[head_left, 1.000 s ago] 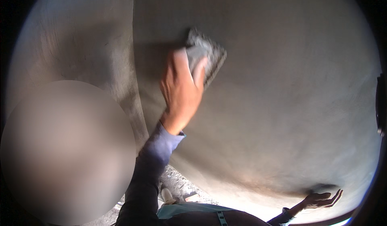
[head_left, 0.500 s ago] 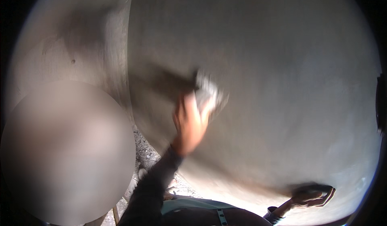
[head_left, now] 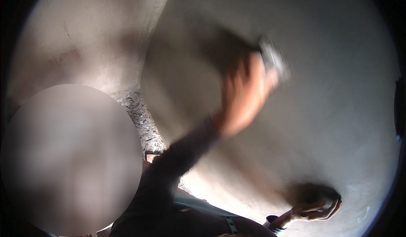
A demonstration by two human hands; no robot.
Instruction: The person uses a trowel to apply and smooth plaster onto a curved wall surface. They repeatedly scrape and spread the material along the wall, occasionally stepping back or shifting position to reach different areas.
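My left hand (head_left: 243, 93), blurred by motion, grips a small grey, slab-like tool (head_left: 275, 61) over the large grey plastered wall (head_left: 330, 110); in earlier frames it looks crusted with wet cement. A dark shadow falls up and left of it. At the lower right, my right hand (head_left: 315, 211) has its fingers loosely curved and apart, with nothing visible in them; its fingertips appear to rest on or very near the same wall.
A paler plastered wall (head_left: 93, 30) meets the grey one along a curved edge on the left. Rubbly ground (head_left: 141, 125) and a small reddish block (head_left: 153, 156) show below that edge. A blurred circle hides the lower left.
My left hand and tool first moved down, then swung up and to the right. My right hand has shifted slightly left in view, and more ground shows at the left.
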